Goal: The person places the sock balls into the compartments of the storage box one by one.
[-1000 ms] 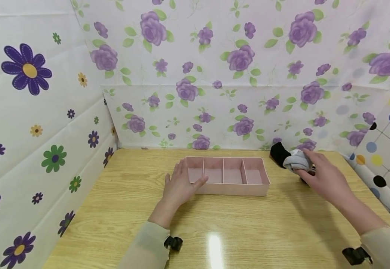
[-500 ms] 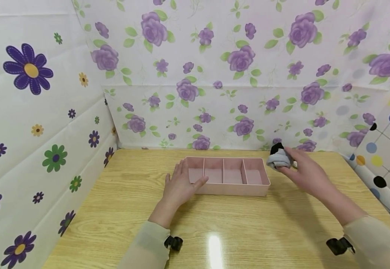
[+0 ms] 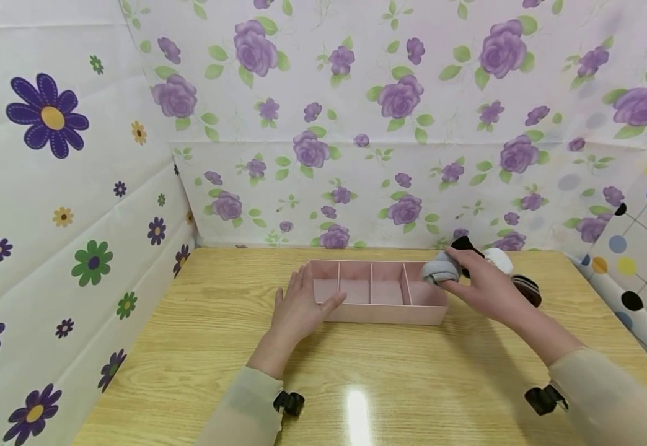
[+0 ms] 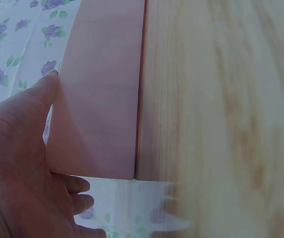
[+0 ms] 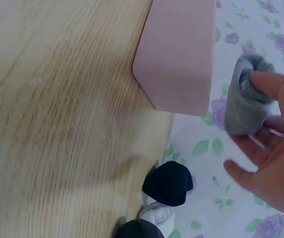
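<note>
A rolled light grey sock point(image 3: 440, 268) is pinched between the thumb and fingers of my right hand point(image 3: 485, 288). It hangs over the rightmost compartment of a pink divided box point(image 3: 385, 314). In the right wrist view the grey sock point(image 5: 250, 96) shows above the level of the box's rim, near its end wall point(image 5: 176, 64). My left hand point(image 3: 295, 310) rests on the box's left end, fingers extended along that end and thumb lying on the front rim. The left wrist view shows its thumb against the upper edge of the front wall point(image 4: 97, 99).
Right of the box, partly behind my right hand, lie a black rolled sock point(image 3: 463, 244), a white one point(image 3: 499, 260) and a dark brown striped one point(image 3: 526, 289). The wooden table point(image 3: 413, 378) meets a flowered cloth wall point(image 3: 357, 155) behind the box.
My right hand has carried the grey sock leftward, from beside the other rolled socks to over the box's right compartment. The white and striped socks are uncovered. My left hand stays put.
</note>
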`<control>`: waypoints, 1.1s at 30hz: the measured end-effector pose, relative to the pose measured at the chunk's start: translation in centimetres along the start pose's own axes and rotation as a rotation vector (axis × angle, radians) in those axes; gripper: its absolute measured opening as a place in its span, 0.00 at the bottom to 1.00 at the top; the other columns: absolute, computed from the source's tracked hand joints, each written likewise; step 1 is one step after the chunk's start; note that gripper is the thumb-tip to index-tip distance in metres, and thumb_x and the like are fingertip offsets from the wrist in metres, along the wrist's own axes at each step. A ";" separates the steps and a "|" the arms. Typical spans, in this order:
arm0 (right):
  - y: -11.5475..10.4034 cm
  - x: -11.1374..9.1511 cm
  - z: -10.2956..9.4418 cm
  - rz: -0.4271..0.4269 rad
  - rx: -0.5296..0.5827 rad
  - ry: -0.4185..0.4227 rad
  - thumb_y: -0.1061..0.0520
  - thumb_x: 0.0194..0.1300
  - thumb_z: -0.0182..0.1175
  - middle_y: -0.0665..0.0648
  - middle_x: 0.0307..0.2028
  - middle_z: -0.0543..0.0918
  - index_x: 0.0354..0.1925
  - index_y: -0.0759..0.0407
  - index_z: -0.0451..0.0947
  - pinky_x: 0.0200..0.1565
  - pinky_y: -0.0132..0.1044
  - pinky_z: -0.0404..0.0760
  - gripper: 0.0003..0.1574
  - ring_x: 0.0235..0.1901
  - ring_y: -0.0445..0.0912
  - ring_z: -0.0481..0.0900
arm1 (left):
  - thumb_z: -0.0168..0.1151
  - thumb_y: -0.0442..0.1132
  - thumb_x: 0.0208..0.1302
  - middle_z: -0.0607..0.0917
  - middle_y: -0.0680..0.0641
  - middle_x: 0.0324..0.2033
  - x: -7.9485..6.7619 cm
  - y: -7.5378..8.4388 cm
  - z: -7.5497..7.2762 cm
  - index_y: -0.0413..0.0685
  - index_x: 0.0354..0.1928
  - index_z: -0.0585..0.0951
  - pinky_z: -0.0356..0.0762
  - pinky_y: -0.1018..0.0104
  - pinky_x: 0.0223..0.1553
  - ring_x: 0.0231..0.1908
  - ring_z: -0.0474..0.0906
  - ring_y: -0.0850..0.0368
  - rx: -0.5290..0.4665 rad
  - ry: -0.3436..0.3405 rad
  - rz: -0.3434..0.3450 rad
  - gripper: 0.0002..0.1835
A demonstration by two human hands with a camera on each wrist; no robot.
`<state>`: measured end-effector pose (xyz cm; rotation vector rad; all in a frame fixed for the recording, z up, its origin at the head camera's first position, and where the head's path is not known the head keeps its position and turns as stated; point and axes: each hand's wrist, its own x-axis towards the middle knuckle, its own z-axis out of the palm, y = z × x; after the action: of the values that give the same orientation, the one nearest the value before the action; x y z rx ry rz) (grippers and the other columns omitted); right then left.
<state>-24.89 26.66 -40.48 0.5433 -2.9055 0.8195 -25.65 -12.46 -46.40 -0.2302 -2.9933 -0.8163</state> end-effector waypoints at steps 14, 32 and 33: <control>0.5 1.2 1.5 -0.107 0.004 -0.052 0.56 0.78 0.72 0.73 0.75 0.73 0.84 0.67 0.63 0.60 0.65 0.82 0.47 0.70 0.68 0.76 | 0.52 0.83 0.72 0.52 0.41 0.88 -0.1 0.1 0.1 0.44 0.91 0.45 0.42 0.24 0.80 0.87 0.45 0.38 -0.012 0.000 0.003 0.65; -0.4 2.0 1.5 -0.111 0.030 -0.190 0.65 0.77 0.69 0.72 0.80 0.66 0.86 0.60 0.63 0.47 0.51 0.83 0.47 0.65 0.64 0.80 | 0.54 0.80 0.74 0.51 0.41 0.88 0.0 0.1 0.1 0.44 0.91 0.44 0.39 0.22 0.79 0.87 0.45 0.38 -0.003 -0.004 -0.009 0.63; -0.3 2.0 1.5 -0.114 0.030 -0.192 0.64 0.76 0.69 0.72 0.80 0.65 0.86 0.60 0.62 0.50 0.54 0.84 0.47 0.68 0.67 0.78 | 0.53 0.80 0.74 0.51 0.41 0.88 0.0 0.1 0.2 0.45 0.91 0.43 0.39 0.22 0.79 0.87 0.45 0.39 -0.003 -0.004 -0.010 0.63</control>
<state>-26.56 25.00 -41.29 0.8262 -3.0012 0.8408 -25.69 -12.32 -46.52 -0.2178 -2.9999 -0.8217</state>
